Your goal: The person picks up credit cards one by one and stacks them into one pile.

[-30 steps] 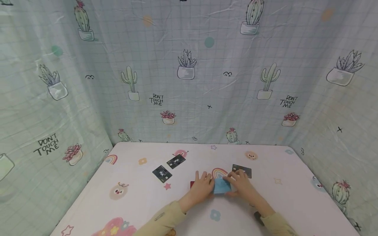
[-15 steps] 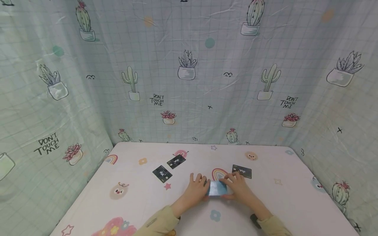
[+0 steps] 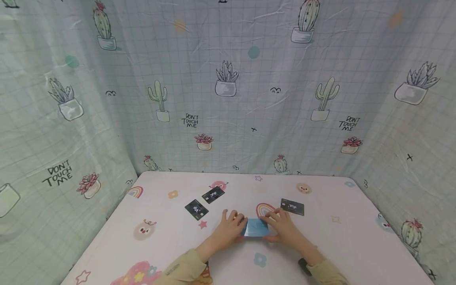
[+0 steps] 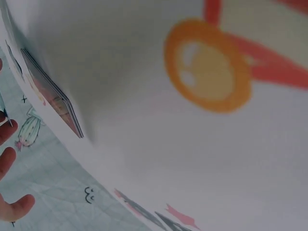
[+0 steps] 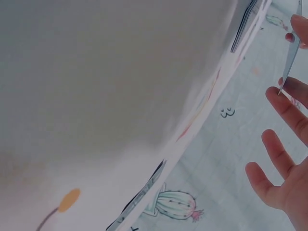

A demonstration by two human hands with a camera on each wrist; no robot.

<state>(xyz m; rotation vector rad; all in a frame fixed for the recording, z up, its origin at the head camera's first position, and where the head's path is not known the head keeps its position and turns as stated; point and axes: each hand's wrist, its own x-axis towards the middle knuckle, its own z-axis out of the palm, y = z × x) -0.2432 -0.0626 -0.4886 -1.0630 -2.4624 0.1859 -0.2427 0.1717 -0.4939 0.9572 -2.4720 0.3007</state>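
Both hands hold a glossy light blue card (image 3: 255,227) between them, above the middle of the table. My left hand (image 3: 228,229) pinches its left edge, thumb at the near side and other fingers spread. My right hand (image 3: 284,227) pinches the right edge between thumb and index finger. Seen edge-on in the right wrist view, the card (image 5: 291,60) is a thin pale strip with fingertips at its ends. A small stack of cards (image 4: 53,94) lies on the table in the left wrist view; in the head view it is hidden.
Two black VIP cards (image 3: 196,209) lie on the table left of the hands, and another black VIP card (image 3: 292,207) lies behind the right hand. The white table (image 3: 171,237) has printed cartoon figures. A cactus-patterned curtain (image 3: 228,118) surrounds its back and sides.
Both hands have moved left together with the light blue card. A red edge beside the left hand a second ago is out of sight now. The black cards have stayed put.
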